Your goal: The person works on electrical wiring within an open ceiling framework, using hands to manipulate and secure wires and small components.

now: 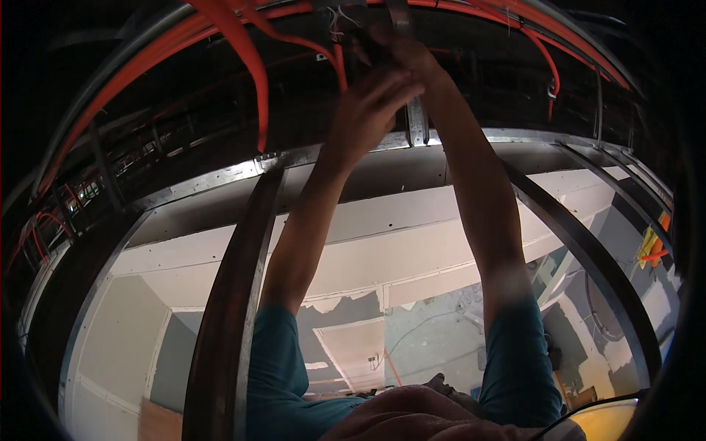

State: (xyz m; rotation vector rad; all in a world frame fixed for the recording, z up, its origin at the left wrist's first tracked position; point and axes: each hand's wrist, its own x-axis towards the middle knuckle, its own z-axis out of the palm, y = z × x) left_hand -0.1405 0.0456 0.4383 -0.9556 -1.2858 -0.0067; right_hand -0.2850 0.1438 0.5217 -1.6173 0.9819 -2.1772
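Both my arms are raised to the dark ceiling space at the top. My left hand (380,95) has its fingers bent and drawn together close against my right hand; what they hold, if anything, is hidden. Higher up, my right hand (409,57) is closed round something dark and narrow (373,50), too dim to name. Just above it, thin white wires (337,22) hang below a dark box-like fitting. An orange flexible conduit (340,67) comes down beside my hands on the left.
A thicker orange conduit (257,88) hangs further left, and another (553,73) at the right. Metal studs (232,294) and a metal track (213,176) frame the opening around my arms. Below are plasterboard walls (412,220) and a grey floor (434,334).
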